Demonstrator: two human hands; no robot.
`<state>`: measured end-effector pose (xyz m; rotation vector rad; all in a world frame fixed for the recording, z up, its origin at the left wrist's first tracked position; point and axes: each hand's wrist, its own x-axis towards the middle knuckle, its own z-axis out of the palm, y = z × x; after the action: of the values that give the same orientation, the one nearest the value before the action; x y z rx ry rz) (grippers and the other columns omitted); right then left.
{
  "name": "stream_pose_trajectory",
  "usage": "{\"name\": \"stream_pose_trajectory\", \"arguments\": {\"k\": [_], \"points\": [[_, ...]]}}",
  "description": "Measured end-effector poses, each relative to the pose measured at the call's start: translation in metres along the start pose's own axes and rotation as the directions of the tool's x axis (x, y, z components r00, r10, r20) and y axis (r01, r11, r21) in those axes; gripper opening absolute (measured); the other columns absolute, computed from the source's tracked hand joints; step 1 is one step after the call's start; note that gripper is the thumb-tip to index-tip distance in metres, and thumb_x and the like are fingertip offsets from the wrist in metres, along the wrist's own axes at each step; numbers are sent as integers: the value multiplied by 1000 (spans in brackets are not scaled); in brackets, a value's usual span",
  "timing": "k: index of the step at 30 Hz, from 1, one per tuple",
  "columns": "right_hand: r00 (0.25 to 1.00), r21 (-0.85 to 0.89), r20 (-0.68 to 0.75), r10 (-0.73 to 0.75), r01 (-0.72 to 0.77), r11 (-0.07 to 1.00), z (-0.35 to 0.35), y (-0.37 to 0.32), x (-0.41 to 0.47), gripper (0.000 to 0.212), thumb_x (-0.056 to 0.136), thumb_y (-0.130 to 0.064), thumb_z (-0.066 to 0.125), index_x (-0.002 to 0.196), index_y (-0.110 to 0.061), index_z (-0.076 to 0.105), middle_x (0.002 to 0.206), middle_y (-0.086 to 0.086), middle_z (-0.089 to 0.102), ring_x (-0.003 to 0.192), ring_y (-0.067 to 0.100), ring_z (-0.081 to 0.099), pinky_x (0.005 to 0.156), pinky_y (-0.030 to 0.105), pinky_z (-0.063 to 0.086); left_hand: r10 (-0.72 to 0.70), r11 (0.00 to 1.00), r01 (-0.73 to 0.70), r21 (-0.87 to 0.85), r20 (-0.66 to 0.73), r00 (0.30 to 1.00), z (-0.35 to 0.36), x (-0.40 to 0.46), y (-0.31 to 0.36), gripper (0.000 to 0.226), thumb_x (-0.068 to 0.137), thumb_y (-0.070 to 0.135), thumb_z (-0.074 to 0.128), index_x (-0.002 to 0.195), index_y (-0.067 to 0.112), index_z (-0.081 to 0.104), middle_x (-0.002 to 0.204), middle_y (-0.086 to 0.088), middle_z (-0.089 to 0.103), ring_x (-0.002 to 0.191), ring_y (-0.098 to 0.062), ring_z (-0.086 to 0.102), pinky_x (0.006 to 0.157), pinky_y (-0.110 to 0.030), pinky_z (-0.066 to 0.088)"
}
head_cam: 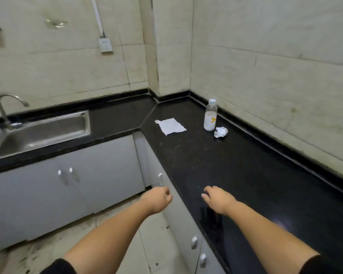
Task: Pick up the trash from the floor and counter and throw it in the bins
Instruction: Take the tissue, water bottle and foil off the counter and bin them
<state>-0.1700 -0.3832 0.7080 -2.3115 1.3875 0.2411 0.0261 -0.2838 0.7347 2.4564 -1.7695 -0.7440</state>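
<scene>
On the black counter [216,171] lie a flat white paper napkin [170,125], an upright clear plastic bottle [210,115] with a white cap, and a crumpled foil ball [220,132] just right of the bottle's base. My right hand [218,198] hovers over the counter's near part, fingers loosely curled, holding nothing, well short of the trash. My left hand [157,198] hangs in front of the cabinet below the counter edge, fingers curled into a loose fist, nothing visible in it. No bins are in view.
A steel sink [46,133] with a curved tap [4,107] sits at the left. Grey cabinet doors [67,184] run under the L-shaped counter. Tiled walls close the corner. A stained tile floor [115,230] lies below.
</scene>
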Motion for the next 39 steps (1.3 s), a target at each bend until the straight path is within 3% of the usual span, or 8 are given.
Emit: {"name": "stream_pose_trajectory", "arguments": {"k": [13,18,23,26,30,33,36,39], "points": [[984,58,-85,158,-153,986,-61,-4,166,40,101,-35,33,129,-11,47,127,14,51,116,32,54,96,40,44,161,986,-160,40,-25,987,-83,196,-40,28,94,30,40,109,12,56,109,-12,64,95,-27,62,80,-38,50],[977,92,-106,184,-174,980,-85,1,232,38,100,-34,34,128,-12,48,128,14,51,116,33,54,97,43,46,148,989,-148,12,-12,989,-104,270,-44,33,94,32,42,120,13,51,119,-14,58,106,-31,58,90,-40,49],[955,119,-186,232,-213,970,-103,16,276,40,99,-31,38,135,-14,42,129,13,50,118,33,53,95,43,47,80,996,-79,-31,14,997,-111,337,-38,58,92,36,49,143,18,28,138,-16,39,124,-36,46,102,-47,45],[927,139,-243,286,-258,956,-112,38,301,38,97,-29,42,132,-13,47,133,11,47,121,30,50,95,42,48,80,996,-80,-35,-2,997,-114,383,-25,70,88,39,55,146,24,18,148,-13,25,134,-35,34,104,-51,42],[854,164,-330,403,-368,915,-127,64,335,43,93,-26,49,135,-17,43,148,9,31,128,32,40,93,45,47,28,998,-28,59,-7,1000,-118,448,-13,78,83,52,56,145,35,11,158,-8,0,145,-33,8,108,-63,29],[814,242,-284,507,-451,859,-137,80,361,56,94,-32,49,146,-24,29,158,10,11,138,34,26,101,49,41,-84,995,80,56,66,994,-124,490,-18,88,79,60,56,146,39,3,159,-5,-13,147,-34,-4,109,-67,22],[796,304,-174,579,-516,801,-143,97,382,66,92,-40,52,149,-33,19,162,4,-4,145,33,13,111,50,33,-110,992,102,74,118,987,-125,522,-24,91,77,62,57,146,37,3,158,-7,-5,145,-34,4,108,-65,26],[804,269,-86,588,-549,791,-136,104,394,64,90,-40,55,146,-31,27,161,4,2,143,37,17,111,50,33,-31,987,17,161,86,996,-128,537,-18,75,81,50,57,142,33,17,147,-12,22,137,-33,23,105,-54,32]]}}
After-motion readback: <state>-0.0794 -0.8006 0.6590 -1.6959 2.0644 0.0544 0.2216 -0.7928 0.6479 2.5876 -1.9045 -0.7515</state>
